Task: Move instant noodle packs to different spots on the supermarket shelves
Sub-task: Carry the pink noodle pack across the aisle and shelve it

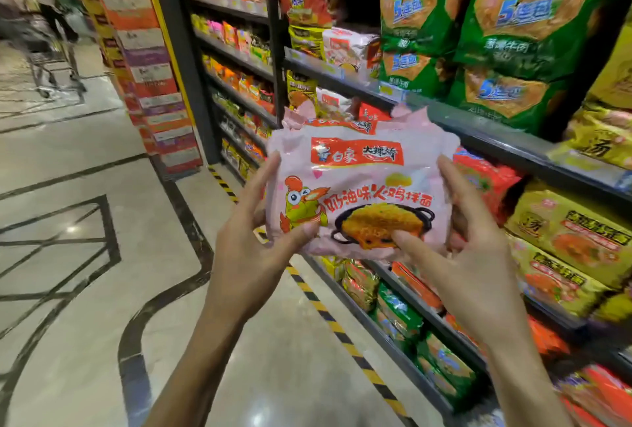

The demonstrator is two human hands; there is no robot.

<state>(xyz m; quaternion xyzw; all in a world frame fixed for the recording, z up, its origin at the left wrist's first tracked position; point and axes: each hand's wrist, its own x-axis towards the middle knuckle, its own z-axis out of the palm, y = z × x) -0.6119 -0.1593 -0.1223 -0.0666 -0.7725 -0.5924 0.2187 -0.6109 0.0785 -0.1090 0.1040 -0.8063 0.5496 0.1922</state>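
A pink instant noodle multipack (359, 184) with a red label, a cartoon chicken and a pan of noodles hangs in front of the shelves at chest height. My left hand (249, 245) grips its left edge, thumb on the front near the chicken. On the other side my right hand (468, 255) grips the right edge, thumb pressed on the pan picture. More pink packs (349, 47) lie on the upper shelf (345, 79) behind it.
Green five-packs (523, 26) fill the upper shelf at right, yellow packs (567, 231) and red packs (485, 180) the shelf below. Black-and-yellow tape (321, 307) marks the floor along the shelf base. A stacked carton display (147, 61) and a shopping trolley (44, 50) stand down the aisle.
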